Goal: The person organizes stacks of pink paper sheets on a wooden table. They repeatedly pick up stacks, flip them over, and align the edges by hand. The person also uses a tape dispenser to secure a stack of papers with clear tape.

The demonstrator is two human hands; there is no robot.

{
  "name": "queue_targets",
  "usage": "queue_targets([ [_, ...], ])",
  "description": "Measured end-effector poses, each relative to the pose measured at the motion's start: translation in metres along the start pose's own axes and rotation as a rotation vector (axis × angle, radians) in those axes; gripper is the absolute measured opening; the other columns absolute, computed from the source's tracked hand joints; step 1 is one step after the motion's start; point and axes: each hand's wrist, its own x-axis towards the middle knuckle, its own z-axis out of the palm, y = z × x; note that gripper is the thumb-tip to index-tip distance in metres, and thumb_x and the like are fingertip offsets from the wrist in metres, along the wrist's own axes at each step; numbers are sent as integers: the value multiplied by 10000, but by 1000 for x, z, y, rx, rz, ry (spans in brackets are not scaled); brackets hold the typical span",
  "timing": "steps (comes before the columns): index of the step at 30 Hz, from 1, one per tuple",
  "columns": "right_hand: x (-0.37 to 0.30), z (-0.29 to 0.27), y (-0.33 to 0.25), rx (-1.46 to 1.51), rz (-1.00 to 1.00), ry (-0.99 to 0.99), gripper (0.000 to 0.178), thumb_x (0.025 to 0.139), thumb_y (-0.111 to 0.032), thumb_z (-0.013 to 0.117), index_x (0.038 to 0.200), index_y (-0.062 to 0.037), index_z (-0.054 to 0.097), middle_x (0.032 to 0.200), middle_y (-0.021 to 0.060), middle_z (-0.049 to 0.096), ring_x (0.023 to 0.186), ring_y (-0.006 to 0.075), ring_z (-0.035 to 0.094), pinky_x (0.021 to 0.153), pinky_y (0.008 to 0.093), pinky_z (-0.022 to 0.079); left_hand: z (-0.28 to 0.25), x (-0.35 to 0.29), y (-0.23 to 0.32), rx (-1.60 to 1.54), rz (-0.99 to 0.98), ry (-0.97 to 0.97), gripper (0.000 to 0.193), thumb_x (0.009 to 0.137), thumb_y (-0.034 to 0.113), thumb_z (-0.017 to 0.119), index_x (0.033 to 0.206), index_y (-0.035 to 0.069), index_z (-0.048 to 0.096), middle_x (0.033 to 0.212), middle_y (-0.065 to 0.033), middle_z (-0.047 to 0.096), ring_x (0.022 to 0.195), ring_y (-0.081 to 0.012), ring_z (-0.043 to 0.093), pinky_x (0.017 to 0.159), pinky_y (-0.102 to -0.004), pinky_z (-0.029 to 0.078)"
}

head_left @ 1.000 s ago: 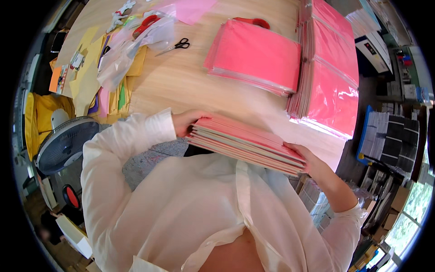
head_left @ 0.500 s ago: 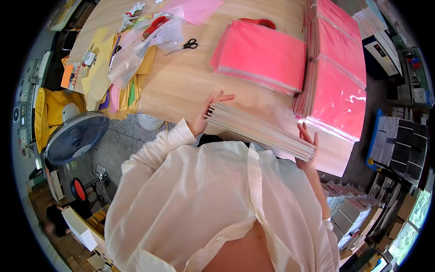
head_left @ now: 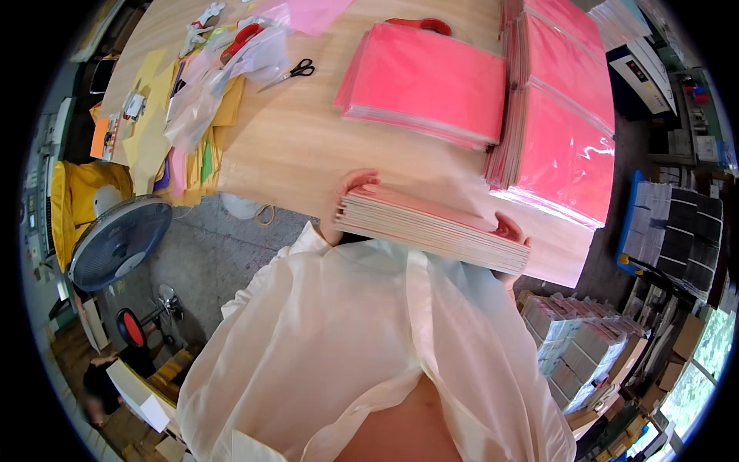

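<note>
Close to my body, at the table's near edge, a stack of thin flat packets (head_left: 431, 229) is held between my two hands. Its pale layered edges face me, and a strip of pink shows along its top. My left hand (head_left: 354, 187) grips the left end, with fingers curled over the far corner. At the right end my right hand (head_left: 509, 229) is closed on the stack, its fingertips bent over the top and the rest hidden behind it. Beyond lies a pile of pink sheets in clear sleeves (head_left: 427, 81), with taller pink stacks (head_left: 566, 146) to its right.
On the wooden table (head_left: 285, 162) lie black scissors (head_left: 296, 71), a red tape roll (head_left: 428, 26), crumpled clear plastic (head_left: 200, 108) and yellow paper scraps (head_left: 150, 127). A fan (head_left: 122, 240) stands at left. Bundled stacks (head_left: 581, 343) and a blue-edged cart (head_left: 633, 223) are at right.
My fingers, stretched out before, have curled over both ends of the stack. Its layers sit more evenly, and more of the pink top shows. The table has shifted slightly left and up in view.
</note>
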Motion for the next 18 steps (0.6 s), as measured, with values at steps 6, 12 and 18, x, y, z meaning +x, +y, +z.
queue_targets([
  [6,-4,10,-20,18,46,-46,786,989,-586,235,1273,60,581,1338,217,565,1161,281,518,1062,380,345,2,7,35,-95,17,-231,606,1017,426,264,1258,-30,583,1253,-144,595,1128,-221,578,997,-356,433],
  [12,-15,-18,-36,26,201,-204,753,992,-532,224,1100,83,646,1105,205,624,1108,294,528,1041,387,357,12,0,57,-225,-132,-270,678,1009,442,232,1043,-76,669,1063,-169,626,1027,-244,583,922,-356,440],
  [18,-7,-6,-23,-63,252,-75,763,980,-537,245,1186,96,617,1173,213,624,1059,276,527,1031,388,373,9,0,23,-136,-76,-124,630,997,438,286,1015,-65,665,1037,-140,636,1001,-225,590,906,-332,447],
])
